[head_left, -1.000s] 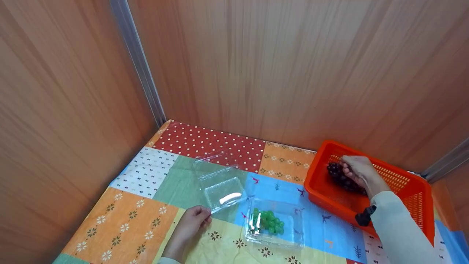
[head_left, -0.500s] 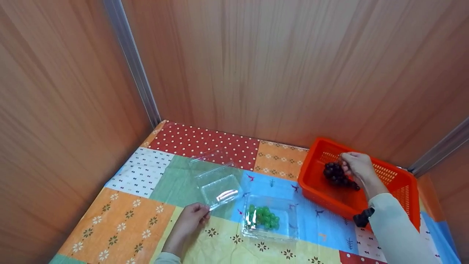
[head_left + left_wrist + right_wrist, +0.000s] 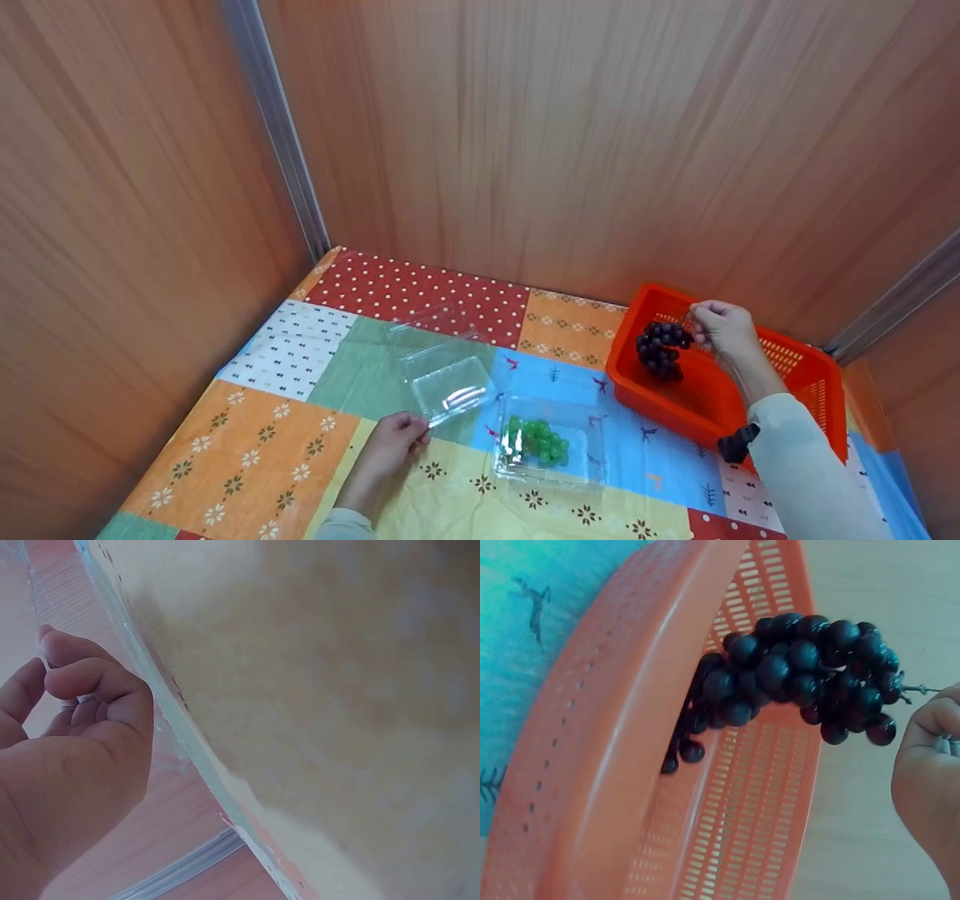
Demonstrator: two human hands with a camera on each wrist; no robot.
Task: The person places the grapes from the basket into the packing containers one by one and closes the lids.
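Note:
In the head view my right hand (image 3: 725, 334) pinches the stem of a bunch of dark purple grapes (image 3: 661, 349) over the orange basket (image 3: 750, 439). The right wrist view has the grapes (image 3: 780, 667) drooping from the stem, their lower end behind the basket's near wall. My left hand (image 3: 394, 446) pinches the near edge of a clear plastic lid (image 3: 442, 375) between thumb and fingers. Right of it sits a clear plastic box (image 3: 589, 478) with a bunch of green grapes (image 3: 538, 441) in its left part.
A patchwork tablecloth (image 3: 262, 442) covers the table. Wooden panels (image 3: 480, 150) rise along the back and left, joined by a metal strip (image 3: 281, 135). The basket stands at the right, close to the back panel. A small black device (image 3: 737, 442) is strapped at the right wrist.
My right hand has lifted the dark grapes by the stem, and the bunch now hangs curved, further left. The left hand keeps its hold on the lid. The view has shifted slightly.

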